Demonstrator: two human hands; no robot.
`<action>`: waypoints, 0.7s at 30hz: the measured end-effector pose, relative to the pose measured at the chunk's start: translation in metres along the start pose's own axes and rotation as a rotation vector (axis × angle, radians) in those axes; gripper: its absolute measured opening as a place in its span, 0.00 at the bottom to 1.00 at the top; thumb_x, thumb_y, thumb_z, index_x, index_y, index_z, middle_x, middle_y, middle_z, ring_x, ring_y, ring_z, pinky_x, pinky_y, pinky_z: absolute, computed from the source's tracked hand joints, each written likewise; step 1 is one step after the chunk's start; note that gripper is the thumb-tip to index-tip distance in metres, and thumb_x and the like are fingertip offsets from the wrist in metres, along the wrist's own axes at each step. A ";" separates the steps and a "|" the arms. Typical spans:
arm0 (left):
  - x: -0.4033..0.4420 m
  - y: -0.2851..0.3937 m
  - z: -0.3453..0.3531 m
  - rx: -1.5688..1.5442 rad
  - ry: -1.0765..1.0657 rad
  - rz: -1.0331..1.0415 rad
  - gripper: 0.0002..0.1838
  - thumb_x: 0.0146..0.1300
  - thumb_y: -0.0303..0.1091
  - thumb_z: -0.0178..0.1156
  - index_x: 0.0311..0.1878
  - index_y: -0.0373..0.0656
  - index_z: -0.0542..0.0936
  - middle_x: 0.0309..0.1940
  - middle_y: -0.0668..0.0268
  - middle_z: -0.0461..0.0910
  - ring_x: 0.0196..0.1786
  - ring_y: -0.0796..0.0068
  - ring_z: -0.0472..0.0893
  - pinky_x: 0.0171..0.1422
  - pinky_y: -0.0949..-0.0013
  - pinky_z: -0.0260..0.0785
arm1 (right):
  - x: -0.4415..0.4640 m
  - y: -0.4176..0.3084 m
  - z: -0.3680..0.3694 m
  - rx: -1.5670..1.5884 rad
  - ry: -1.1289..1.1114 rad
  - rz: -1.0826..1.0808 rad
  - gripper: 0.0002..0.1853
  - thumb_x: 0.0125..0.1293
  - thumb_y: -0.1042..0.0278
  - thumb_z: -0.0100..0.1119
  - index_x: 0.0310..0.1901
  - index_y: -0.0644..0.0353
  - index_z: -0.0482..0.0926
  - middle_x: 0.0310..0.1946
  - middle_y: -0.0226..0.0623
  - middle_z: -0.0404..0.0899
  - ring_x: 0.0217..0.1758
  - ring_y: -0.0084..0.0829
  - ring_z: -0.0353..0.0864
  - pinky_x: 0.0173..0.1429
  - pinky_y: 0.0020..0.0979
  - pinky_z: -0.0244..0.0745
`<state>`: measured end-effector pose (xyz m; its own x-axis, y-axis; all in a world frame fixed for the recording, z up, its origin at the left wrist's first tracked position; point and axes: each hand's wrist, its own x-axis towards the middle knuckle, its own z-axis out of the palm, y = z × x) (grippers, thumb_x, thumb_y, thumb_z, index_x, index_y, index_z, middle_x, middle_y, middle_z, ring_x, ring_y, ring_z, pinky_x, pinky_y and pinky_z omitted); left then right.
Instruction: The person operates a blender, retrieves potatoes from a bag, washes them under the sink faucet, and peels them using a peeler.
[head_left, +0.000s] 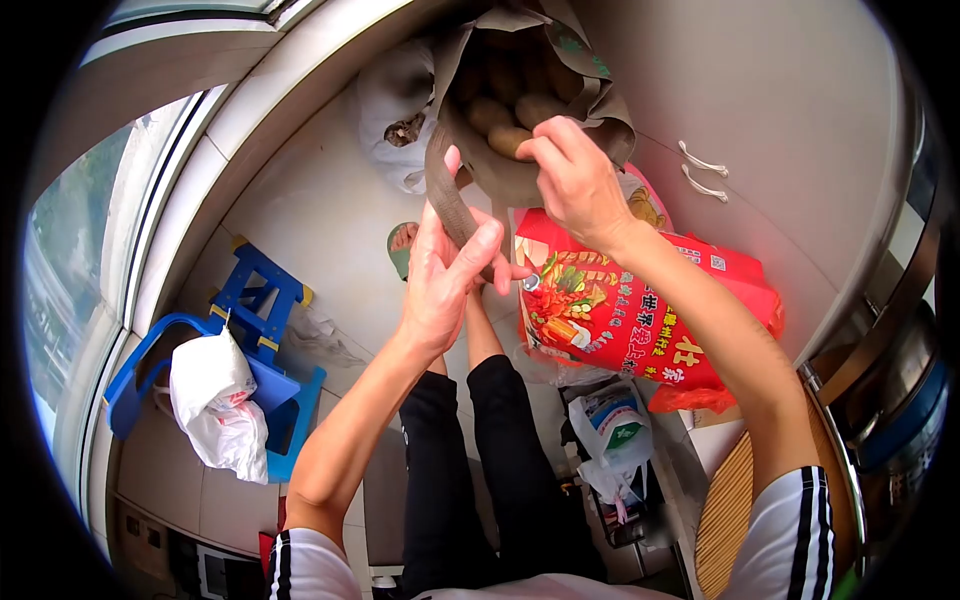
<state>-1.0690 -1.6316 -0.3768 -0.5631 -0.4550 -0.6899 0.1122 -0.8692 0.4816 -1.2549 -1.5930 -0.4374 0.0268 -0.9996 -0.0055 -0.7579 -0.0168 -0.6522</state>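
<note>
Holding a strap (452,205) of the gray bag (497,180) of potatoes (488,114) at twelve o'clock.
The strap runs between the thumb and fingers of the left hand (435,288), held loosely; the right hand (583,188) is narrowed at the bag's mouth beside a potato, though whether it grips it I cannot tell. The cloth looks soft and floppy, the contents firm and probably heavy, so the strap plus support beneath seems the surest hold. A red bag (615,305) sits at three o'clock.

Cloth bag (495,175) matt; red bag (640,320) glossy; tiles (305,185) smooth.
</note>
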 end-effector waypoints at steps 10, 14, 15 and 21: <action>-0.001 -0.007 -0.017 0.001 -0.029 0.043 0.41 0.68 0.45 0.53 0.75 0.54 0.39 0.32 0.67 0.68 0.23 0.77 0.74 0.39 0.62 0.80 | 0.024 0.104 0.080 -0.077 -0.262 0.481 0.32 0.53 0.81 0.47 0.64 0.62 0.64 0.62 0.55 0.63 0.62 0.54 0.68 0.66 0.41 0.66; -0.001 -0.011 -0.019 0.034 -0.039 0.043 0.42 0.67 0.47 0.54 0.75 0.54 0.38 0.32 0.67 0.68 0.23 0.77 0.75 0.38 0.63 0.80 | 0.031 0.139 0.029 -0.263 -0.083 0.438 0.33 0.51 0.81 0.47 0.63 0.65 0.62 0.58 0.60 0.65 0.58 0.56 0.69 0.62 0.43 0.67; -0.001 -0.011 -0.019 0.040 -0.035 0.041 0.42 0.67 0.47 0.54 0.75 0.54 0.38 0.32 0.67 0.68 0.23 0.77 0.75 0.38 0.64 0.80 | 0.036 0.143 0.014 -0.314 -0.123 0.516 0.31 0.51 0.80 0.48 0.62 0.66 0.63 0.56 0.61 0.67 0.55 0.57 0.70 0.60 0.44 0.68; 0.003 -0.008 -0.017 -0.093 -0.040 0.034 0.42 0.65 0.35 0.57 0.74 0.51 0.42 0.34 0.67 0.70 0.26 0.76 0.77 0.39 0.65 0.78 | 0.031 0.148 0.019 -0.340 0.004 0.414 0.24 0.51 0.78 0.52 0.54 0.65 0.70 0.48 0.55 0.73 0.51 0.55 0.73 0.56 0.47 0.71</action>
<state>-1.0581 -1.6297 -0.3919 -0.5900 -0.4776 -0.6510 0.2063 -0.8687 0.4503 -1.3541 -1.6263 -0.5483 -0.3210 -0.9242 -0.2072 -0.8728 0.3735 -0.3140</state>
